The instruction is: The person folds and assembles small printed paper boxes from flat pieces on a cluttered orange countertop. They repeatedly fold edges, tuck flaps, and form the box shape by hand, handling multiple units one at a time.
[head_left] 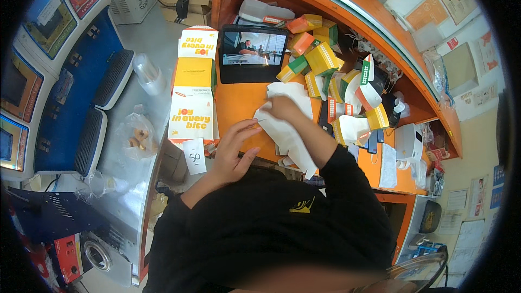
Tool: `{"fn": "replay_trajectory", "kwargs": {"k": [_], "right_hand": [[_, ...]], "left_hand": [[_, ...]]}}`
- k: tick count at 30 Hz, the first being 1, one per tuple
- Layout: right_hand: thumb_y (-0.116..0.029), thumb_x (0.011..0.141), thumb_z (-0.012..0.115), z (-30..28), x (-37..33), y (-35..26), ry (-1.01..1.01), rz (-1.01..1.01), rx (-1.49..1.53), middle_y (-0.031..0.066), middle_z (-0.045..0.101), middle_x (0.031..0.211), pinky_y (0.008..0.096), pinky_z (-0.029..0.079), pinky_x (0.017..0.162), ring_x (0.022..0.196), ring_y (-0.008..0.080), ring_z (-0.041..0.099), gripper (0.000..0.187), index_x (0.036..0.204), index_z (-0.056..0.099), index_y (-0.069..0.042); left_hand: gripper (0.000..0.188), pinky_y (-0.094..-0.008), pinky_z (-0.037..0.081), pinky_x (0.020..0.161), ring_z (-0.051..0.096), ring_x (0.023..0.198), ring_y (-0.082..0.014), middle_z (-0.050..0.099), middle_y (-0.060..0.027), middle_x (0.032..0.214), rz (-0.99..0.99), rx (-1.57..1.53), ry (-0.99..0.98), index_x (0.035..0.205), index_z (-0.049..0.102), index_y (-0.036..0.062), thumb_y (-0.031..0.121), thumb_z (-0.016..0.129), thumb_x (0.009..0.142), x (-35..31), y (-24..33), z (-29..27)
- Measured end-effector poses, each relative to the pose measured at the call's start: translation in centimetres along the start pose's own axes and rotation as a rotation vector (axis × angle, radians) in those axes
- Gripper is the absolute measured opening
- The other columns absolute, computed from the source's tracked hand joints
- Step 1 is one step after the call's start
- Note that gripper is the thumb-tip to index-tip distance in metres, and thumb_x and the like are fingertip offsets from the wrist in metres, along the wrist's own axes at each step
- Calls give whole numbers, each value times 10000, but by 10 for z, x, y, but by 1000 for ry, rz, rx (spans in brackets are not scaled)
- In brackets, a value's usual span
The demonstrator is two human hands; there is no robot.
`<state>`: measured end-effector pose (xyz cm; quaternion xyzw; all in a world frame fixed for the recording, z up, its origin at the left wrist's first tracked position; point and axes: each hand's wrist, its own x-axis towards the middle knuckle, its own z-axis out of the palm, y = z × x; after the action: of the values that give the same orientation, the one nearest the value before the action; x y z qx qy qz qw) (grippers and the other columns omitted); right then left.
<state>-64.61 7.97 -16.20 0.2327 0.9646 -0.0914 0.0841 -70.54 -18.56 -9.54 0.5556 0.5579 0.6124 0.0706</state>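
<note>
Right hand (282, 109) grips a flat white carton blank (287, 130) just below the tablet (252, 53); left hand (234, 149) hangs open near the orange counter (239, 103) edge.

Bare counter (239, 103) by tablet (252, 54); folded cartons (325, 65) crowd the right

We see a tablet (253, 53) propped at the back of the orange surface (239, 103), with a heap of folded yellow, orange and green cartons (320, 57) to its right. Left of it lie flat yellow-and-white boxes (192, 84), a plastic bag (135, 135) nearby.
</note>
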Motion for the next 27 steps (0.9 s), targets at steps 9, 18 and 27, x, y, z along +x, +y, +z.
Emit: {"fn": "replay_trajectory", "kwargs": {"k": [9, 18, 27], "right_hand": [[-319, 910, 560, 43, -66, 0, 121, 166, 294, 185, 685, 790, 482, 534, 687, 722, 376, 675, 311, 811, 684, -52], [-265, 885, 696, -3, -137, -9, 137, 209, 1225, 74, 699, 754, 295, 514, 659, 667, 140, 628, 260, 962, 752, -23], [-198, 972, 605, -31, -170, -5, -60, 29, 1212, 36, 698, 966, 261, 494, 791, 871, 78, 596, 275, 1149, 682, -2]], "left_hand": [[387, -353, 436, 991, 561, 1177, -327, 565, -184, 1272, -459, -55, -380, 1287, 548, 3, 217, 587, 966, 6, -18, 43], [689, -359, 458, 1014, 533, 1213, -242, 470, -160, 1340, -806, -645, -416, 1471, 267, 2, 475, 475, 1013, -11, -52, 93], [594, -302, 541, 840, 601, 1042, -153, 571, -96, 1170, -929, -669, -287, 1332, 445, 13, 490, 533, 987, -7, -14, 101]]}}
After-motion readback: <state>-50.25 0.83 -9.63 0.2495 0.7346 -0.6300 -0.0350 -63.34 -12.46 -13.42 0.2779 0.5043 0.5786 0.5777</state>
